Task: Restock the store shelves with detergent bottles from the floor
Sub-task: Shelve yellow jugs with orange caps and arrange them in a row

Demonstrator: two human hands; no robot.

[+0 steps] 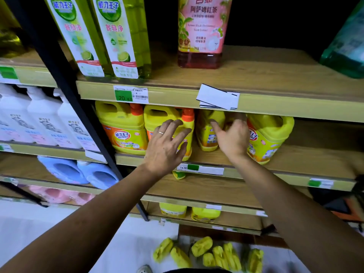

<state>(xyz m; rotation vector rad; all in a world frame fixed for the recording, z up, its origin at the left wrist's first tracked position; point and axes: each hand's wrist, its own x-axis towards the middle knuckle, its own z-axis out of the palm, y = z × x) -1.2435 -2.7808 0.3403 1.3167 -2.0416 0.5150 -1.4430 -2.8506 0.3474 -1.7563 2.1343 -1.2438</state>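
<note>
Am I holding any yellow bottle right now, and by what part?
Nothing is held. The left hand spreads open before one yellow jug; the right hand reaches open toward the next jug.

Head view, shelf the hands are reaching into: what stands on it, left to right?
White bottles → first yellow jug → second yellow jug → third yellow jug → fourth yellow jug.

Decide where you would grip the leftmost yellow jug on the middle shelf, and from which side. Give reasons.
Grip the moulded handle on top of the jug, coming from the front. It stands upright, label forward, handle opening facing out; the post and next jug crowd its sides, and the shelf above leaves little room overhead.
</note>
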